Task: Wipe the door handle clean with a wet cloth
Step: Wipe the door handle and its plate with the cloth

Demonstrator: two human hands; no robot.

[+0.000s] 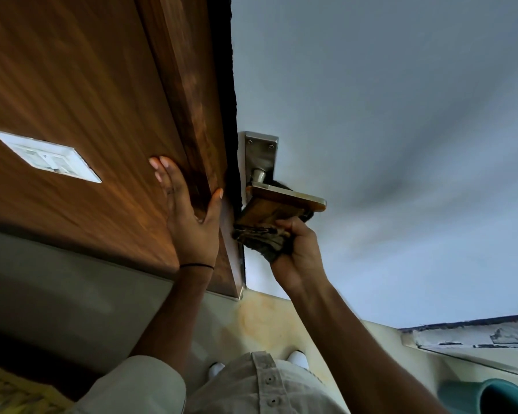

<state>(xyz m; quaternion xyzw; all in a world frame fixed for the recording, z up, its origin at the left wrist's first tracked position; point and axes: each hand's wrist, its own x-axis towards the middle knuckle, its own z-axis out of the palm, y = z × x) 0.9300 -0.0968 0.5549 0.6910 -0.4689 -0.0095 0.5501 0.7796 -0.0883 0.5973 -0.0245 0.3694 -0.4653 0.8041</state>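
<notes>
Door handle point(284, 201) sits at centre frame, a metal lever jutting right from its back plate point(260, 155) on the pale door face point(401, 115). The wooden frame point(102, 100) fills the upper left, with a white switch plate point(47, 156) set in it.

Our right hand point(296, 252) is closed around a dark, bunched cloth point(265, 237), pressed up against the underside of the lever, just below centre. The cloth touches the lever's lower face near the pivot end; the far tip at the right is bare of cloth. We cannot tell from here how wet it is.

Our left hand point(189, 213) is open, palm flat on the wood, thumb hooked round the frame edge beside the handle. It holds nothing and looks to be bracing.

Judged step: wiping the lever's underside. To do it well:
- Wrap the cloth round the lever rather than dabbing from below, so top and bottom are cleaned in one pass.
- Draw from the pivot out to the tip.
- Work the neck point(257, 176) and plate corners with a folded edge; grime likely collects there.
- Keep the left hand braced so the door does not swing under pressure.
- Turn to a clean patch of cloth when one side dirties.
</notes>
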